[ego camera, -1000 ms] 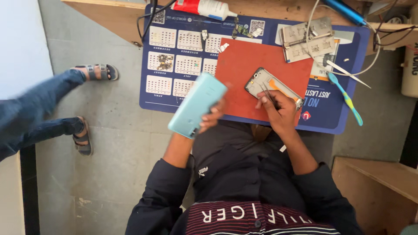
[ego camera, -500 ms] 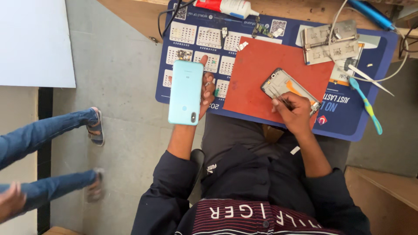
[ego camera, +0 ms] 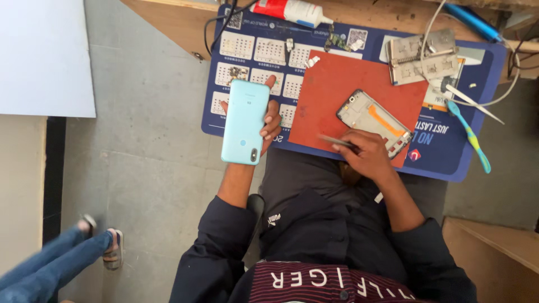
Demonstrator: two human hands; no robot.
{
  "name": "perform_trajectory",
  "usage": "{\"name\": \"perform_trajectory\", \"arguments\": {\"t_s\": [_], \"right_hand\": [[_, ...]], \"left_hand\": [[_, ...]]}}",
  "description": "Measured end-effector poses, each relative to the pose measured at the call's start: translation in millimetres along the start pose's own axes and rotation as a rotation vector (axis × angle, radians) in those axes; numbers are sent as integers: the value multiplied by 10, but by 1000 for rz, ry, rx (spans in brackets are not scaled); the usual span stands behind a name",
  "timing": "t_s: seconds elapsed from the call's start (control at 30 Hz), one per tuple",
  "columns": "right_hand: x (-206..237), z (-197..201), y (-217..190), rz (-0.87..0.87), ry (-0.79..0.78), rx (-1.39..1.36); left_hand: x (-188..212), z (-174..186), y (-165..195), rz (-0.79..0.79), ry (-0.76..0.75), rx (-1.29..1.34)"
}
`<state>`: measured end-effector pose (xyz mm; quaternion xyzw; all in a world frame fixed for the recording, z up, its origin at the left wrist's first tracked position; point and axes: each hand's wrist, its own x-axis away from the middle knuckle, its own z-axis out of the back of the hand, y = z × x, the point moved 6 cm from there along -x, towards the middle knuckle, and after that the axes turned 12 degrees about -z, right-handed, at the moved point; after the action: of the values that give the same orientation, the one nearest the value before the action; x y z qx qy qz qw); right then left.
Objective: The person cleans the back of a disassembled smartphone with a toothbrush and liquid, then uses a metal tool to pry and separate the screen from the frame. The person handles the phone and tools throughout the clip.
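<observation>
The left hand (ego camera: 268, 120) wraps its fingers around a pale turquoise phone (ego camera: 245, 121), back up, over the blue mat's (ego camera: 443, 151) left part. The right hand (ego camera: 365, 154) pinches a thin metal tool (ego camera: 336, 141) beside the phone frame (ego camera: 373, 122) on the red pad (ego camera: 331, 95). A red-and-white tube (ego camera: 289, 10) lies at the desk's (ego camera: 168, 19) far edge.

A grey concrete floor (ego camera: 146, 168), marked off in large slabs, fills the scene under flat, even light. At 12 o'clock runs the edge of a worn wooden workbench (ego camera: 168, 22); at 4 o'clock sits a plywood box (ego camera: 494, 247). A pale blue-white panel (ego camera: 42, 56) occupies 10 o'clock, above a beige surface (ego camera: 19, 191) edged by a dark strip (ego camera: 53, 174).
</observation>
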<state>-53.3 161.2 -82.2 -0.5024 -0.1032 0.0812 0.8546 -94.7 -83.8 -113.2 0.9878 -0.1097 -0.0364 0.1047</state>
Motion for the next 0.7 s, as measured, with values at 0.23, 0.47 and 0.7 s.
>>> {"name": "perform_trajectory", "arguments": {"t_s": [0.23,0.47,0.7], "right_hand": [[3,-84,74,138,34,250],[-14,-105,13,124,69,297],[-1,-106,-11,183,84,319]], "left_hand": [[-3,-47,-52,24,-37,9],[15,-97,-76,31,-5,30],[-14,-51,-74,21,-39,28]]}}
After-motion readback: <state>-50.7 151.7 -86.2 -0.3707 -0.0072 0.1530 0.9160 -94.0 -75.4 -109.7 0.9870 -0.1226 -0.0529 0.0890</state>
